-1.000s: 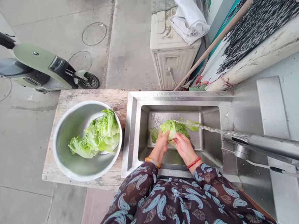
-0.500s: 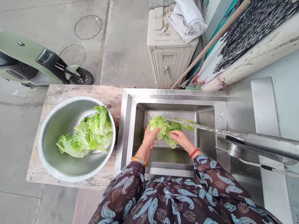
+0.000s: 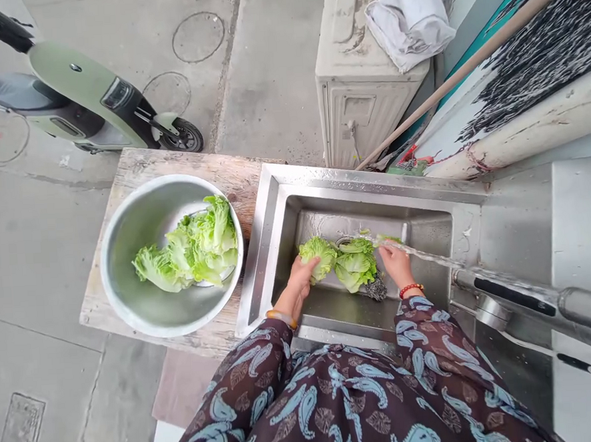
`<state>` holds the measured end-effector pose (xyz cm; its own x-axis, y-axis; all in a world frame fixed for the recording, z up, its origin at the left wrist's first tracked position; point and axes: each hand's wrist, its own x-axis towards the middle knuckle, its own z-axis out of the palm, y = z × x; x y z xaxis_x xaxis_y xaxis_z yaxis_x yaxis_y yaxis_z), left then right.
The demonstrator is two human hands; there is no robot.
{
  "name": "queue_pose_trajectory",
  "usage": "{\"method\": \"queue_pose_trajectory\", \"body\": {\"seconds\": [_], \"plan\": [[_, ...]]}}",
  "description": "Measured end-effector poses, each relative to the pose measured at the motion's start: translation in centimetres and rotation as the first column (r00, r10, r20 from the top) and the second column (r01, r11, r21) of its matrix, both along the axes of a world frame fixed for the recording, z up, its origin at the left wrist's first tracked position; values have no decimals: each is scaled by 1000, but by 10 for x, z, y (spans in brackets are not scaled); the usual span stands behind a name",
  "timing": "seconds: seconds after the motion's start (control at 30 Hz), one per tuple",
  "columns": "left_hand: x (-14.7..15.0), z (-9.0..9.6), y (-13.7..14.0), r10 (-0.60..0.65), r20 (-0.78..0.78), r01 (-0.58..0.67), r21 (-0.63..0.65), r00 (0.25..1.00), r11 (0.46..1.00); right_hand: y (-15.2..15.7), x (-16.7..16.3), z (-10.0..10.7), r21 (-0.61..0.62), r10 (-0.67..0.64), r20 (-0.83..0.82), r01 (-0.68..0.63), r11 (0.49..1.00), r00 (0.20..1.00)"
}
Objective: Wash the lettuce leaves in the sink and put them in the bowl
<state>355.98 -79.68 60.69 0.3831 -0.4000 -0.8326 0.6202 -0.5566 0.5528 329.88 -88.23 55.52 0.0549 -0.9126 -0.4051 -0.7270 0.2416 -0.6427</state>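
Right hand point(image 3: 396, 261) is shifted toward 3 o'clock, its fingers' closure unclear; lettuce point(image 3: 319, 251), pinched at 9 o'clock by the left hand point(image 3: 298, 279), may be torn by overtight gripping.

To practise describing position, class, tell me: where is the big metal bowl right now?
In the head view, the metal bowl sits on the wooden tabletop, left of the sink, with lettuce leaves inside it.

Over on the left, a scooter point(image 3: 81, 84) stood on concrete point(image 3: 276, 69); beyond, a cloth point(image 3: 411, 24) lay bunched atop a box point(image 3: 366, 70), a pole point(image 3: 466, 69) slanting alongside!
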Motion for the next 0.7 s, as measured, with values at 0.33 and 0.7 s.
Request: {"method": "queue_pose_trajectory", "body": {"seconds": [0.33,0.7], "plan": [[-28,24,-20,-173,-274,127,-177,946,976,48,98,99,-138,239,485,-196,971,841],[15,19,-14,-209,-67,194,-178,976,965,11,57,39,295,-278,435,157,943,856]]}}
